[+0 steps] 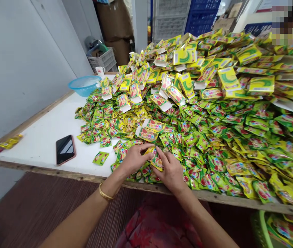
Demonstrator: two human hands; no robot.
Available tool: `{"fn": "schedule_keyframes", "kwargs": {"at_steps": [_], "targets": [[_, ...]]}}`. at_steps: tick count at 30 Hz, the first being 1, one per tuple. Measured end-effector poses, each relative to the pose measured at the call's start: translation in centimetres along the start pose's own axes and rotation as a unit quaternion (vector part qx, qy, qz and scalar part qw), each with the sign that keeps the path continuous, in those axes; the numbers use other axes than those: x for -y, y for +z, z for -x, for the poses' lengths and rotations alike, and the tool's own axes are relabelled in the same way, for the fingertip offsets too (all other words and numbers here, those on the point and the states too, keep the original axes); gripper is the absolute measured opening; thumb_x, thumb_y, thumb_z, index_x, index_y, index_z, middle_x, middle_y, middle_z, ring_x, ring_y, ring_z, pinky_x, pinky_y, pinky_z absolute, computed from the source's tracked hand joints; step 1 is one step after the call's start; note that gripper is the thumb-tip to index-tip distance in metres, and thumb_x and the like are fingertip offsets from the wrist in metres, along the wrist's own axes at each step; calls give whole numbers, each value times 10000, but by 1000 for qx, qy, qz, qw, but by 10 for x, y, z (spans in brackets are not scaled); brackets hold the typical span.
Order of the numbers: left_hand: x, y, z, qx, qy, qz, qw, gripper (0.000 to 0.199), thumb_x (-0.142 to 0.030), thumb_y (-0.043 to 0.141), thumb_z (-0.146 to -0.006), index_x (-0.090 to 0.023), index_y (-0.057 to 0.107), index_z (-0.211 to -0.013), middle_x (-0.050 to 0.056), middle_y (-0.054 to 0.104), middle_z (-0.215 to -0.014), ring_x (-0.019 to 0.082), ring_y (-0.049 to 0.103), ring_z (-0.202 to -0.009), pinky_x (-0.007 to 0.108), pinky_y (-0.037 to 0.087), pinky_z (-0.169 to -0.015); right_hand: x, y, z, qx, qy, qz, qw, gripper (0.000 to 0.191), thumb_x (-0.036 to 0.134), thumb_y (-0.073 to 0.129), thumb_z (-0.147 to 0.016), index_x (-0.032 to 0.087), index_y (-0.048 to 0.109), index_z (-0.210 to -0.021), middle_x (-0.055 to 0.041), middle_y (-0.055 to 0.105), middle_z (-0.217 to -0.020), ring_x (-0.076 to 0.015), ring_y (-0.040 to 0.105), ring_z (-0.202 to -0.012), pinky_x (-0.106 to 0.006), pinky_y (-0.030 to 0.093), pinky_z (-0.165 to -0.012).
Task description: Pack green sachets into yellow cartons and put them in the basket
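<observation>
Box (157, 161) | being held between left hand (134, 159) and right hand (172, 171), over packets (216, 162) | long axis slanting from far left to near right | left pinching one side, right grasping other

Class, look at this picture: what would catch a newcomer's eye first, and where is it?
The heap of yellow cartons strikes first, piled along the far side of the table, with a spread of small green and yellow packets before it. At the near edge, the left hand and right hand hold one small carton.
</observation>
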State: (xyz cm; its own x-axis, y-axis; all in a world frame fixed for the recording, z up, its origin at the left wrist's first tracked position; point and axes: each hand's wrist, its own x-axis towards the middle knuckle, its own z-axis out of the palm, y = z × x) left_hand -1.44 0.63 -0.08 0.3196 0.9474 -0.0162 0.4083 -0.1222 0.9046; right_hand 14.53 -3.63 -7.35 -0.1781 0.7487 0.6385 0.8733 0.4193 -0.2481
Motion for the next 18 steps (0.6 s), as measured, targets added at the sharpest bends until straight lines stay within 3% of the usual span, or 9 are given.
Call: {"fn": "schedule_keyframes", "kwargs": {"at_steps": [4,9,15,18], "targets": [[3,-7,-1,-17,-33,8,999,388,-153,634,-666,-162,650,-1053,30,713,-895,166,636,-793,244,494,-680,3,0,-2,9,-13,-6,1000,518,418,538,-863,189,466,-1322,-76,594,-983,-193,552,-859,-310,451,-732],[9,4,-2,-65,-26,-50,996,221,-87,609,-621,-156,640,-829,-44,578,-608,108,531,-589,198,414,-562,3,0,-1,4,-35,20,999,491,394,530,-872,169,484,-1307,-96,598,-995,-212,538,-902,-332,442,-775],[0,5,4,-31,-24,-39,998,205,-184,511,-726,-169,673,-851,6,684,-729,143,617,-685,232,459,-649,2,-1,0,12,-33,19,999,522,403,537,-866,190,456,-1336,-94,595,-1012,-211,534,-909,-329,431,-758],[-2,-2,3,-12,-59,-76,995,209,-209,516,-697,-159,685,-810,13,692,-698,154,613,-646,234,444,-601,3,0,-2,26,-45,18,999,546,411,560,-856,195,447,-1344,-87,598,-1017,-207,533,-890,-326,418,-737]]}}
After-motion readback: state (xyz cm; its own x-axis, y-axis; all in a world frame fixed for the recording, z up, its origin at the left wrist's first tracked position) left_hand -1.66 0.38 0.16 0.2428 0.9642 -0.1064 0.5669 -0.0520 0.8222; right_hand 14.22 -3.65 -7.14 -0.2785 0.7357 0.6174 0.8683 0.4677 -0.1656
